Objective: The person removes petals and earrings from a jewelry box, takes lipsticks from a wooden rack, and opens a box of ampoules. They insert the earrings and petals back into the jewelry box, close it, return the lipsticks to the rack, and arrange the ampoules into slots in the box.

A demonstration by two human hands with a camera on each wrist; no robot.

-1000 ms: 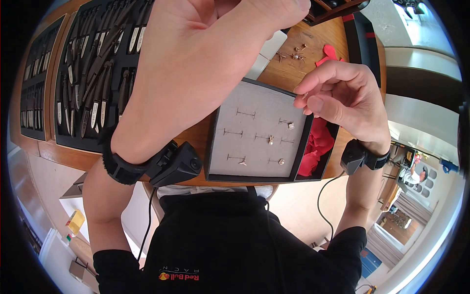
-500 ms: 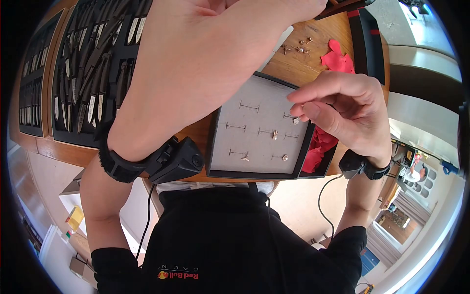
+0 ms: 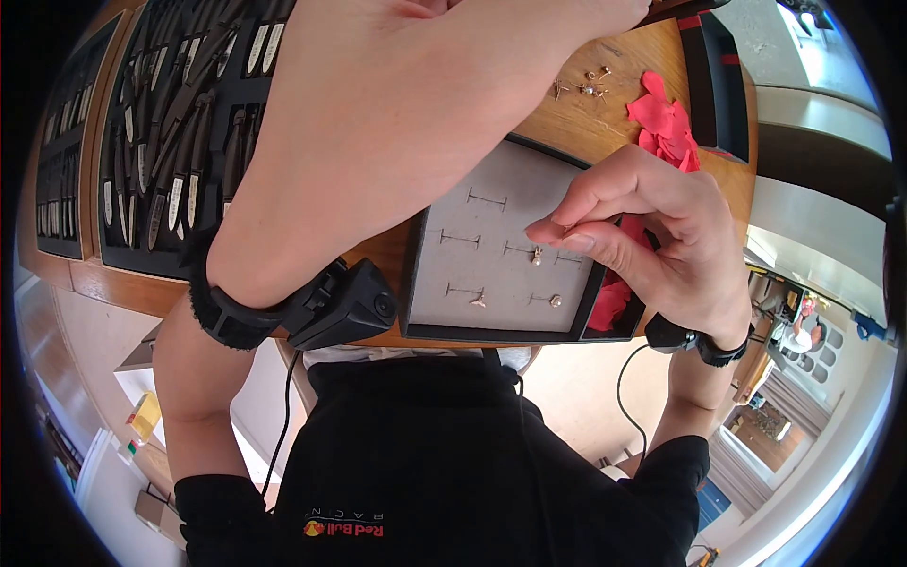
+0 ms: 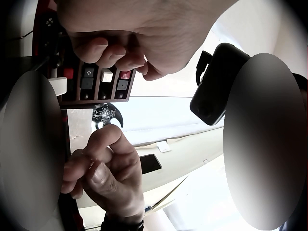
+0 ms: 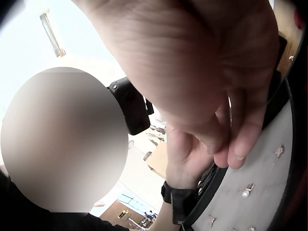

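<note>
My right hand (image 3: 652, 227) is over the right part of a grey-lined earring tray (image 3: 510, 203), thumb and index finger meeting at a tiny pale piece (image 4: 92, 162). Its kind is too small to read. Pearl and stone earrings (image 3: 537, 257) lie on the slotted lining, and one slot is hidden by the fingers. My left hand (image 3: 444, 76) stretches across the tray's far left corner, with its fingertips at a dark wooden rack (image 3: 685, 9). In the left wrist view its fingers are curled over the rack's compartments (image 4: 89, 82); I cannot tell whether they hold anything.
Loose earrings (image 3: 590, 90) lie on the wooden table (image 3: 567, 128) behind the tray. Red petals (image 3: 661, 118) lie beside them, with more in the tray's side compartment. A black box (image 3: 713, 85) stands far right. Cases of dark tagged strips (image 3: 179, 151) fill the left.
My right hand has moved left and inward over the tray, its fingers now covering the upper right earring. My left hand has shifted right along the rack.
</note>
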